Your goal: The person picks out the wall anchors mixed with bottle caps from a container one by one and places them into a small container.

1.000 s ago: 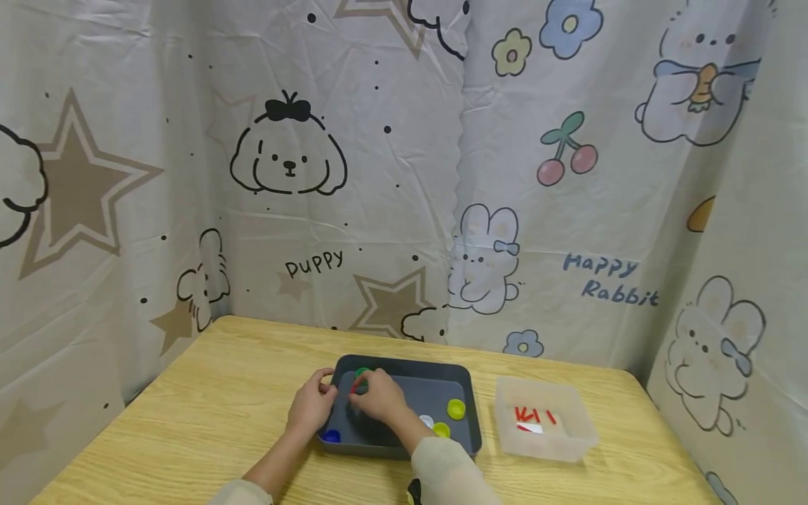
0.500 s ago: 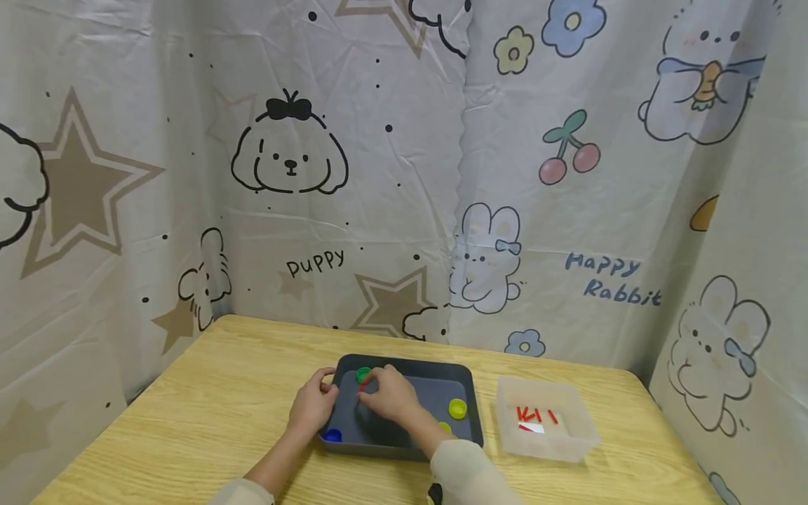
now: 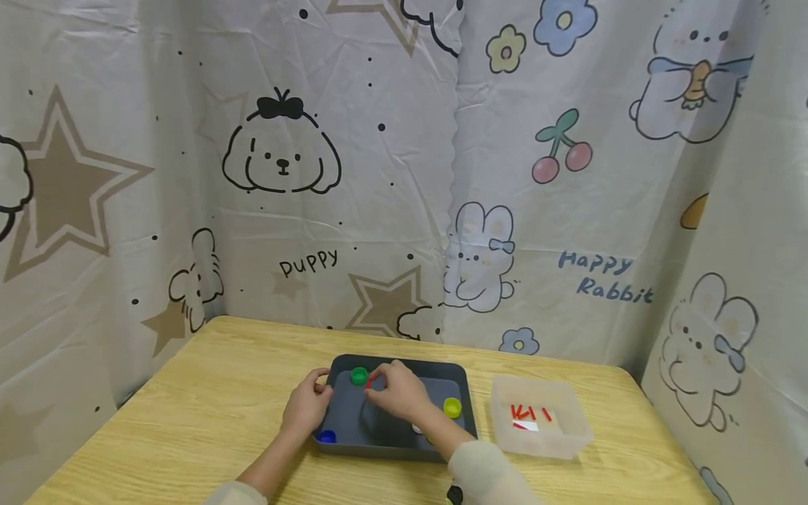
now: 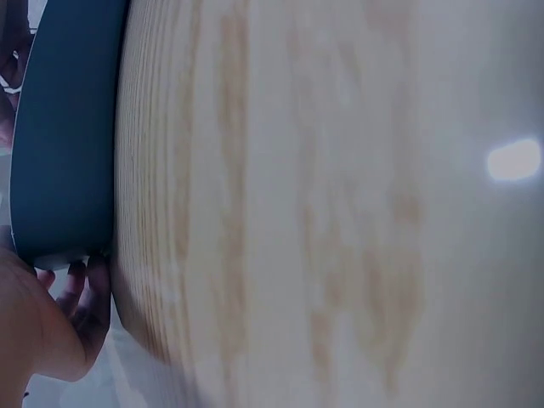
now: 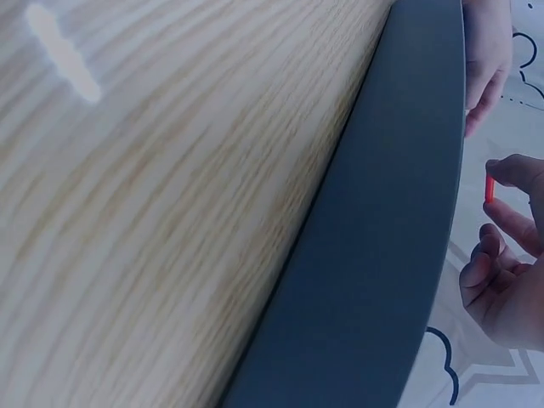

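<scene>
My right hand [image 3: 402, 393] is over the dark grey tray [image 3: 347, 421], pinching a short red stick [image 5: 490, 187] between thumb and index finger. In the right wrist view the stick spans the two fingertips. Just left of these fingers a green bottle cap [image 3: 358, 376] lies in the tray's far left corner. My left hand [image 3: 306, 405] grips the tray's left end, with its fingers [image 4: 95, 297] curled against the outer wall. Inside the tray are also a yellow cap [image 3: 452, 407] to the right and a blue cap [image 3: 326, 436] in the near left corner.
A white cap [image 3: 416, 429] is partly hidden behind my right forearm. Right of the tray, a translucent plastic box [image 3: 571, 438] holds several red sticks [image 3: 522, 412]. Printed curtains [image 3: 379, 210] hang behind the wooden table [image 3: 221, 379].
My right hand has shifted right with the red stick, away from the green cap, which now shows fully. The left hand stays on the tray's end. The head view has turned slightly.
</scene>
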`<act>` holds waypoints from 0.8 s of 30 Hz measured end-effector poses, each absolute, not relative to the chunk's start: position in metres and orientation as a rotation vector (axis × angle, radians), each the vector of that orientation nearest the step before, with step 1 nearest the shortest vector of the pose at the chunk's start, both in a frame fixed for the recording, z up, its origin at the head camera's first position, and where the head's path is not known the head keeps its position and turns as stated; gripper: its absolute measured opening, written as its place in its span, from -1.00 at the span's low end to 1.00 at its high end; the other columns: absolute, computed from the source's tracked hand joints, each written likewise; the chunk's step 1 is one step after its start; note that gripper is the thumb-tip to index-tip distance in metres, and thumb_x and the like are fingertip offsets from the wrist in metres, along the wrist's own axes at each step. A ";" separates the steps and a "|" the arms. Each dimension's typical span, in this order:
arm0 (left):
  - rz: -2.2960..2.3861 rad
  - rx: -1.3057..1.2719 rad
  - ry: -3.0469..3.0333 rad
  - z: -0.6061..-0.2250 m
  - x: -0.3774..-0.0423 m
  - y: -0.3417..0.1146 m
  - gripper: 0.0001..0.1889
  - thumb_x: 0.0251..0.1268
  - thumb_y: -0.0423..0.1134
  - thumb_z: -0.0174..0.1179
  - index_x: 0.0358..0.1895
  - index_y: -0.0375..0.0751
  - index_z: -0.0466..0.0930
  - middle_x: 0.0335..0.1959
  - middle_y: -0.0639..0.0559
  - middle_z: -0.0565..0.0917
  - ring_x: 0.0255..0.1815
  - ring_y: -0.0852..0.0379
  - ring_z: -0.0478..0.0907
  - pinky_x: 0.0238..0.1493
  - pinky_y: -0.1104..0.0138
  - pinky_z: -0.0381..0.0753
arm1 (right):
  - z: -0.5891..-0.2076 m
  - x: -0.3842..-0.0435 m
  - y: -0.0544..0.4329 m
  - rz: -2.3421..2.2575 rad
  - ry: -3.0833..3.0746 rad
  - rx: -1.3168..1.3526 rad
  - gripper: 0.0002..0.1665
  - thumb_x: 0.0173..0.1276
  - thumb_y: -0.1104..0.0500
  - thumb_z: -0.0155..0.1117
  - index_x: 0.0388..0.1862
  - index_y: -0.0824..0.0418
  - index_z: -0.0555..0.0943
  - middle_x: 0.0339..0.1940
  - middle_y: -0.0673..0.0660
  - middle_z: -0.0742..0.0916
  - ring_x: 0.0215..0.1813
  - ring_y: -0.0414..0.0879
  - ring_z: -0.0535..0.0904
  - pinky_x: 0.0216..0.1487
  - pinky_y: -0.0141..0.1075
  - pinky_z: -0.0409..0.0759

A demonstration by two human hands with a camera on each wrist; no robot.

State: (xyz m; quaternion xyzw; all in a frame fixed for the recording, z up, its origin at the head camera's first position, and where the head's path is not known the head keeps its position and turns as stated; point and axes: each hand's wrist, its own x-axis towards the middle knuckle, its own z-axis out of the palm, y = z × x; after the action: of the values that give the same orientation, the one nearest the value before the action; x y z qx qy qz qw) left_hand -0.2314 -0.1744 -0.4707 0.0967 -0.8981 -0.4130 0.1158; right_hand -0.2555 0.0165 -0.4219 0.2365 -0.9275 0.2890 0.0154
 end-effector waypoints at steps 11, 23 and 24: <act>-1.207 0.275 -2.638 -0.473 -0.234 -0.174 -0.58 0.25 -0.26 0.05 0.19 -0.18 0.45 -0.28 -0.07 0.65 -0.37 0.11 0.54 -0.42 0.31 0.40 | -0.420 -0.252 0.036 0.884 -2.867 0.711 -0.68 0.15 -0.04 0.33 -0.15 0.06 0.66 -0.47 -0.05 0.44 -0.52 -0.21 0.31 -0.56 -0.38 0.26; -1.203 0.282 -2.641 -0.472 -0.234 -0.173 -0.58 0.24 -0.26 0.04 0.19 -0.18 0.45 -0.31 -0.06 0.64 -0.39 0.12 0.51 -0.43 0.33 0.38 | -0.417 -0.248 0.058 0.925 -2.853 0.704 -0.70 0.15 -0.02 0.33 -0.16 0.07 0.67 -0.48 -0.03 0.42 -0.57 -0.21 0.27 -0.60 -0.40 0.21; -1.201 0.281 -2.641 -0.472 -0.234 -0.173 -0.58 0.24 -0.26 0.04 0.19 -0.18 0.45 -0.30 -0.06 0.64 -0.39 0.11 0.52 -0.42 0.33 0.38 | -0.417 -0.248 0.060 0.928 -2.847 0.712 -0.70 0.16 -0.02 0.33 -0.16 0.07 0.67 -0.48 -0.02 0.43 -0.58 -0.21 0.26 -0.60 -0.40 0.21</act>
State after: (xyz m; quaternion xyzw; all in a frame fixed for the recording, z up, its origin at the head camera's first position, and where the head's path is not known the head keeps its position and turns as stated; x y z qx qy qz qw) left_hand -0.2343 -0.1731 -0.4724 0.0959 -0.9003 -0.4093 0.1130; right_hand -0.2479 0.0599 -0.4167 0.2313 -0.9245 0.3014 0.0316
